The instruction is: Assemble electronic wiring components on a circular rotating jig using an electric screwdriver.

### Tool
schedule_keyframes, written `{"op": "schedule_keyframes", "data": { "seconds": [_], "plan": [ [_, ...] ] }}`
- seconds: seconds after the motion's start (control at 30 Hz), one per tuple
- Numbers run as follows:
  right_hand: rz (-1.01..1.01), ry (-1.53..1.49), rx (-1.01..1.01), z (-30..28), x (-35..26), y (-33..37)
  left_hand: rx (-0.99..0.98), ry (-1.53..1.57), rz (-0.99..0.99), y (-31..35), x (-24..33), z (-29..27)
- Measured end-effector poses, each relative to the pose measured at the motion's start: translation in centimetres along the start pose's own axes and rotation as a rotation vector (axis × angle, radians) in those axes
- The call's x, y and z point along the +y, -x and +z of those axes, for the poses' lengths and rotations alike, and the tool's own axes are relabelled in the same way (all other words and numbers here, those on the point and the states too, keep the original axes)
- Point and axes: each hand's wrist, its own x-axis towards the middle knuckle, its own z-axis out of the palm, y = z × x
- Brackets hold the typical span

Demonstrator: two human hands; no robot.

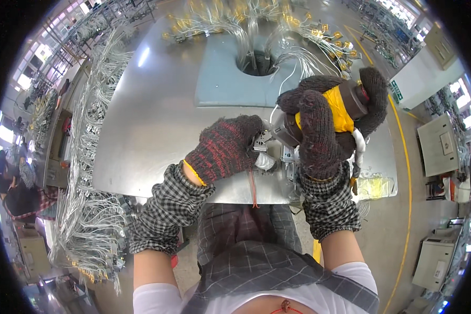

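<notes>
In my left hand, gloved in dark red-flecked knit, is a small silvery metal connector part. White wrapping shows just below it, and the fingertips are partly hidden. My right hand, in a dark knit glove, is closed around a dark handheld power tool wrapped in yellow tape. The tool's grey front end points left and meets or nearly meets the metal part. Below the tool, a small metal fixture stands at the table's near edge. Thin reddish strings hang under my left hand.
The shiny metal table carries a blue-grey plate with a round hole. Bundles of white wires with yellow ends rise from it. More wire bundles hang along the left. A yellow pad lies right. Another person is far left.
</notes>
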Motion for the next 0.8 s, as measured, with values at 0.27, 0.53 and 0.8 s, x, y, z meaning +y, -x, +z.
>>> {"op": "schedule_keyframes", "data": {
  "seconds": [0.27,0.53,0.8],
  "plan": [
    [-0.060,0.362,-0.094,0.0,-0.7,-0.8,-0.131,0.142,0.209,-2.6,-3.3,-3.2],
    [0.640,0.230,0.005,0.2,-3.8,-0.1,0.134,-0.691,-0.080,-18.4,-6.5,-7.9],
    [0.620,0.214,-0.112,1.6,-1.7,0.7,0.241,-0.756,0.103,-24.1,-17.3,-9.5]
  ]
}}
